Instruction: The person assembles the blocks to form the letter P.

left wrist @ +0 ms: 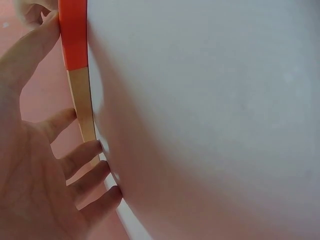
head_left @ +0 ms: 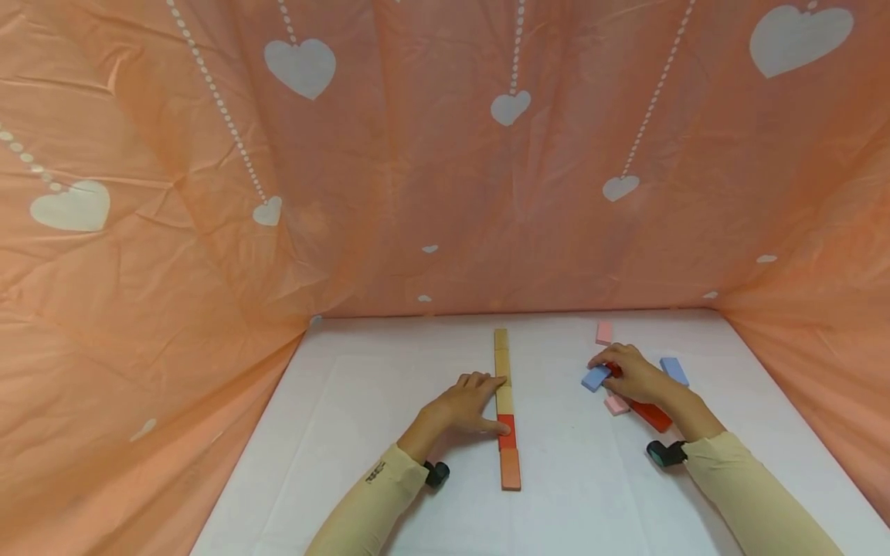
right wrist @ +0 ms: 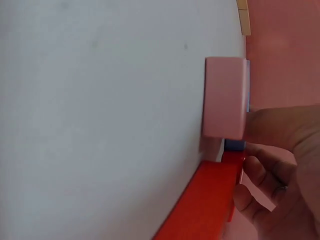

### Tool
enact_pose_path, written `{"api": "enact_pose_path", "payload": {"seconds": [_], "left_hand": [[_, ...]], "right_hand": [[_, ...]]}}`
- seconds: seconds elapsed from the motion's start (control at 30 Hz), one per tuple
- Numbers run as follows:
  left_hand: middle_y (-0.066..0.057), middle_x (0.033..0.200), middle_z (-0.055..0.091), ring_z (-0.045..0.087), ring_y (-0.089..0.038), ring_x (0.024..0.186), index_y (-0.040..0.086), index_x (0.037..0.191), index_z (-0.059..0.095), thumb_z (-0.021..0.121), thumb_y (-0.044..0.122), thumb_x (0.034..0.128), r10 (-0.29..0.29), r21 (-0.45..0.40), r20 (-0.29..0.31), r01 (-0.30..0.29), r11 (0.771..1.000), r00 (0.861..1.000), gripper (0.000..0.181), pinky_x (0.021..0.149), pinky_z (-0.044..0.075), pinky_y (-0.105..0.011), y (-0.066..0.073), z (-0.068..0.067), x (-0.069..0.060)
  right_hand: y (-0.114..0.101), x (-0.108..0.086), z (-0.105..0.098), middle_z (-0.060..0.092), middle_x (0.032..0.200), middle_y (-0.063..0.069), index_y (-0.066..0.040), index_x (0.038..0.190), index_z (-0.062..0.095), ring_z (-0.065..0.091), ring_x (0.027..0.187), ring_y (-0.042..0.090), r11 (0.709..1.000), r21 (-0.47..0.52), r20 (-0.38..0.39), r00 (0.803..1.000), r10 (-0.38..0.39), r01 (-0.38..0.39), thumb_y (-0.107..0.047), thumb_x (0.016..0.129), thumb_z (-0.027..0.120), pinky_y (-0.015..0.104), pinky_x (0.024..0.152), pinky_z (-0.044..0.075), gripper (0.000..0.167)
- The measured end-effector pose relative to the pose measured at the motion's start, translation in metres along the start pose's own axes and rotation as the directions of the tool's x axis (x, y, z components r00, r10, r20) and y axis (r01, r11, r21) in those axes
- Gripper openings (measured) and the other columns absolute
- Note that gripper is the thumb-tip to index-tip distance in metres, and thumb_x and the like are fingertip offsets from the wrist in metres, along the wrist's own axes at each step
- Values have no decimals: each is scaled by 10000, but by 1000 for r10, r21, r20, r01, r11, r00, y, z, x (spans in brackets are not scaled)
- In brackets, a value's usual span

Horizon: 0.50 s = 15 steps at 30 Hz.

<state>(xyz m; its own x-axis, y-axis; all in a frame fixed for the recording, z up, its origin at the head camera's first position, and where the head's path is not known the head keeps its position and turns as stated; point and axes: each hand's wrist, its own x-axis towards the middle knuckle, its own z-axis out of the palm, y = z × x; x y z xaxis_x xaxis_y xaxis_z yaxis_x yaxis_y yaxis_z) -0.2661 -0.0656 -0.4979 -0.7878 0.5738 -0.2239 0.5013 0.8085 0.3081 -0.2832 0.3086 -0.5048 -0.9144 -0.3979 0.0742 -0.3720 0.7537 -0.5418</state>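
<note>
A straight row of blocks runs front to back: an orange block nearest, then a red block, then several tan blocks. My left hand lies along the row's left side, its thumb at the red block and its fingertips by the tan ones, fingers spread in the left wrist view. On the right, my right hand pinches a small red block between thumb and fingers, just above a blue block. A pink block and a larger red block lie nearest the right wrist camera.
Another pink block lies behind the right hand, and a second blue block to its right. The white table meets an orange curtain with white hearts at its back and sides.
</note>
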Motion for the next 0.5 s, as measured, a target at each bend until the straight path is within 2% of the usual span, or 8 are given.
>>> {"api": "enact_pose_path", "payload": {"seconds": [0.17,0.27,0.4,0.5], "left_hand": [[-97,1653,399,382,-326,1514,250,1697,311,785,610,922,-1,-2,-1,1,1000,1000,977,1194,427,-496,1,-1,-1],[-98,1652,401,384,-325,1514,246,1696,314,786,609,922,-2,0,-2,2,1000,1000,977,1196,426,-496,1,-1,-1],[-97,1649,405,385,-322,1512,244,1696,315,790,599,922,-3,-5,0,3,1000,1000,975,1197,424,-497,2,-1,-1],[-96,1650,404,382,-319,1514,245,1698,312,791,598,923,-3,-10,3,3,1000,1000,977,1197,425,-500,1,-2,-2]], "right_hand": [[-2,5,0,590,1379,261,-106,1223,737,519,1203,446,1000,-23,0,1000,9,-9,-31,945,788,663,1012,526,293],[-4,9,0,626,1291,209,-91,1235,723,531,1170,411,1000,-24,1,1000,2,-2,-48,953,785,629,1016,535,291],[-7,16,1,624,1133,114,-64,1250,702,544,1055,313,1000,23,6,1000,-16,16,-52,962,781,486,939,554,298],[-8,23,3,616,1118,85,-59,1259,697,556,1019,275,998,56,3,1000,-24,23,-51,967,783,401,900,545,304]]}}
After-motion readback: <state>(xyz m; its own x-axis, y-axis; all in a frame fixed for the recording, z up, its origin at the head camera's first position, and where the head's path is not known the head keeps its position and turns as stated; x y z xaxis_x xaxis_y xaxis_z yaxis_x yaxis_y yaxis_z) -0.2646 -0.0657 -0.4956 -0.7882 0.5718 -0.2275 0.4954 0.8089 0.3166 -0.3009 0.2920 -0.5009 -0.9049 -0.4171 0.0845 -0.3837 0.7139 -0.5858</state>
